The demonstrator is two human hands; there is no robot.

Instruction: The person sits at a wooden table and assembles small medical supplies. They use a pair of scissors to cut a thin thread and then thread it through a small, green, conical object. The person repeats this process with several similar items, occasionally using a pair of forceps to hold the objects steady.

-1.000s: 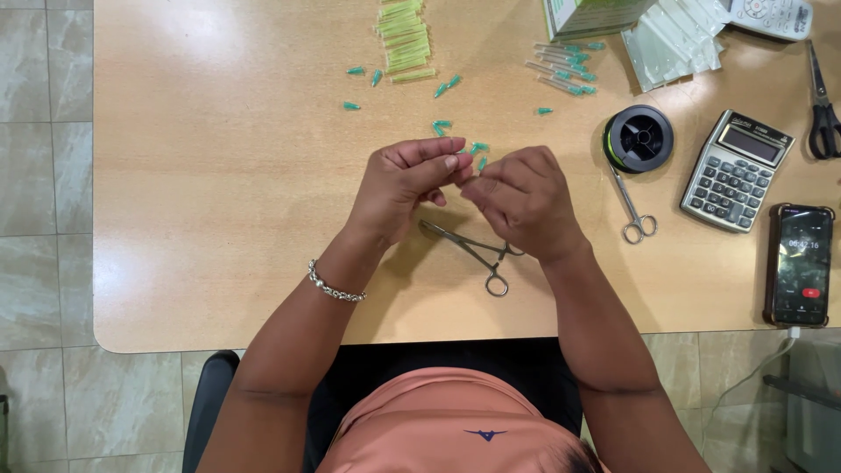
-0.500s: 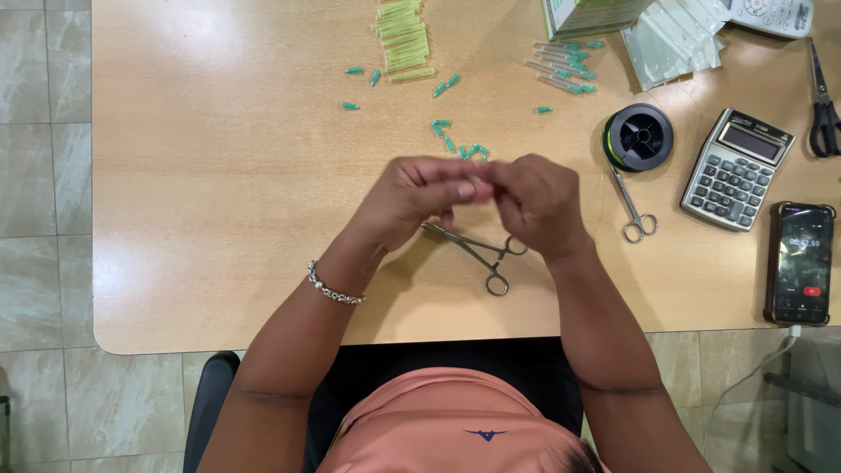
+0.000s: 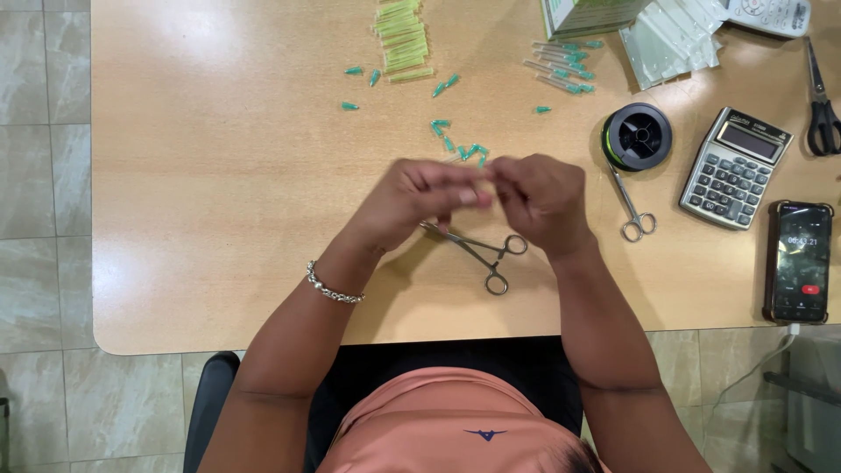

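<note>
While both hands meet above the tabletop [image 3: 219,219], the left hand [image 3: 420,197] and right hand [image 3: 543,201] have their fingers [image 3: 469,194] pinched together tip to tip. Whatever small item sits between them is blurred and too small to identify; whether either hand actually grips something cannot be told. Steel forceps [image 3: 477,250] lie flat on the tabletop directly beneath the fingertips, untouched, long axis running from the tip under the left hand down to the ring handles nearer the body, below the right hand. Both hands are about equally near. Small green caps [image 3: 460,144] are scattered just beyond the fingertips, farther from the body. Outward of the right hand lie a black spool [image 3: 638,136], small scissors [image 3: 632,206], a calculator [image 3: 734,166] and a phone [image 3: 799,260]. Yellow-green tubes [image 3: 401,39] are stacked well beyond the fingers
</note>
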